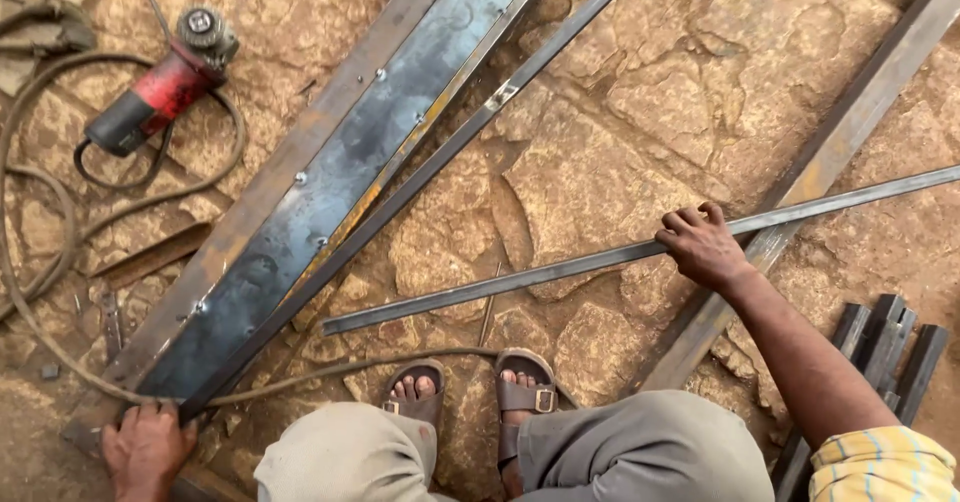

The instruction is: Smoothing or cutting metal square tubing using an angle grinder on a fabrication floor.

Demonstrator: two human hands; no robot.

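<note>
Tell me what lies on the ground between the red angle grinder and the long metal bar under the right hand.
In the head view, a riveted dark steel frame lies diagonally between the angle grinder and the bar that the right hand grips.

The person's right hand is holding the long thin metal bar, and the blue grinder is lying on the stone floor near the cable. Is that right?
Not quite. The grinder is red and black, not blue, as the head view shows. The rest holds: the right hand grips the long thin metal bar, and the grinder lies on the stone floor near the cable.
</note>
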